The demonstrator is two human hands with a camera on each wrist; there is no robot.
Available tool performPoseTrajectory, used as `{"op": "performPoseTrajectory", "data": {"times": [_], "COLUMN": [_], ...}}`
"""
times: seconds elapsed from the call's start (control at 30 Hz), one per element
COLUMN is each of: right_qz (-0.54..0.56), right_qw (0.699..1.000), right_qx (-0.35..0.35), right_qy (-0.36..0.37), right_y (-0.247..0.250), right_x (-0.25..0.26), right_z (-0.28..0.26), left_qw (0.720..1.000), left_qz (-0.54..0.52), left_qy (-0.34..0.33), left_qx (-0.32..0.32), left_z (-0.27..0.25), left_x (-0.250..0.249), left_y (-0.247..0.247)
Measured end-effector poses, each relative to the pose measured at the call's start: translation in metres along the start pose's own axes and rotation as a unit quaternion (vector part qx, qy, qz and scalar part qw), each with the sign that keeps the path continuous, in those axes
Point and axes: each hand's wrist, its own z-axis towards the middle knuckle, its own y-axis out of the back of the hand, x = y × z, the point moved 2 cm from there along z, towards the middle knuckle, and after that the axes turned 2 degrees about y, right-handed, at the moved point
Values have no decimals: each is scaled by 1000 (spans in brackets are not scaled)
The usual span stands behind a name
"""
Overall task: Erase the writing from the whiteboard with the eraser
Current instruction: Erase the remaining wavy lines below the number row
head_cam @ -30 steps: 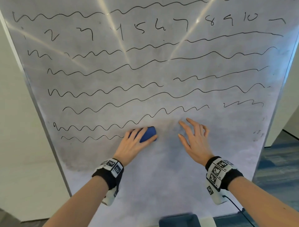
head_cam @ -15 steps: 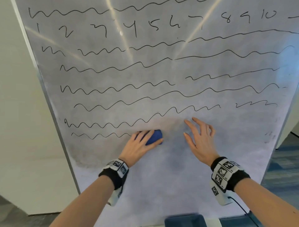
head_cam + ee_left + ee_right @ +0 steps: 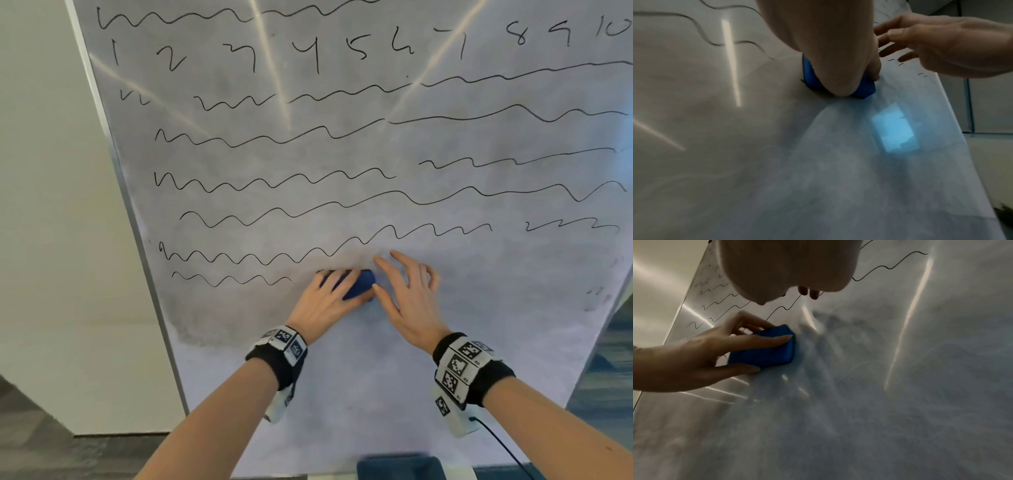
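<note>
A large whiteboard [image 3: 376, 359] fills the head view, covered with black wavy lines [image 3: 274, 185] and a row of numbers [image 3: 315, 54] near the top. Its lower part is wiped to a grey smear. My left hand [image 3: 325, 298] grips a blue eraser [image 3: 359, 286] flat against the board, at the right end of the lowest wavy line. The eraser [image 3: 764, 348] shows between thumb and fingers in the right wrist view, and under my palm as the eraser [image 3: 863, 89] in the left wrist view. My right hand [image 3: 407, 291] hovers open, fingers spread, just right of the eraser.
The board's metal frame [image 3: 137, 222] runs down the left side, with a pale wall [image 3: 51, 205] beyond it. Blue-grey carpet [image 3: 609, 377] shows at the lower right. A dark blue object [image 3: 400, 467] sits at the bottom edge below the board.
My right hand has moved left, close beside the eraser. My left hand still holds the eraser at the end of the lowest line. The view has shifted, so the board sits further right.
</note>
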Motion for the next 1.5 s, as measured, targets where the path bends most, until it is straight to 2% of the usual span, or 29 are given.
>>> {"op": "performPoseTrajectory", "data": {"times": [0.2, 0.33, 0.5, 0.63, 0.8, 0.97, 1.03, 1.1, 1.2, 1.37, 1.5], "right_qz": [1, -3, -6, -16, -16, 2, 7, 6, 14, 27, 35], "right_qw": [1000, 1000, 1000, 999, 999, 999, 1000, 1000, 1000, 1000, 999], "right_qx": [-8, -7, -15, -21, -17, -7, 3, 10, 1, -13, 3], "right_qy": [-8, -1, -20, -39, -45, -39, -24, -6, 0, -4, 4], "right_y": [3, 1, 3, 8, 10, 7, 4, 4, 10, 20, 15], "right_x": [-4, 7, 13, 6, 2, 11, 18, 19, 11, -6, 4], "right_z": [1, 3, 4, -4, -14, -9, -5, 0, 8, 8, 1], "left_qw": [996, 995, 998, 998, 997, 992, 992, 995, 994, 990, 986], "left_qz": [36, 26, 5, 2, 21, 13, 13, 17, 24, 44, 26], "left_qy": [53, 70, 13, -18, 30, 112, 104, 62, 31, 71, 115], "left_qx": [70, 67, 55, 64, 67, 64, 72, 79, 98, 114, 121], "left_z": [-61, -38, 5, -10, -63, -60, -50, -42, -43, -70, -65], "left_x": [51, 40, 5, 14, 53, 44, 24, 7, 14, 56, 48], "left_y": [12, 14, 1, -6, 2, 4, -2, -7, -5, 11, 15]}}
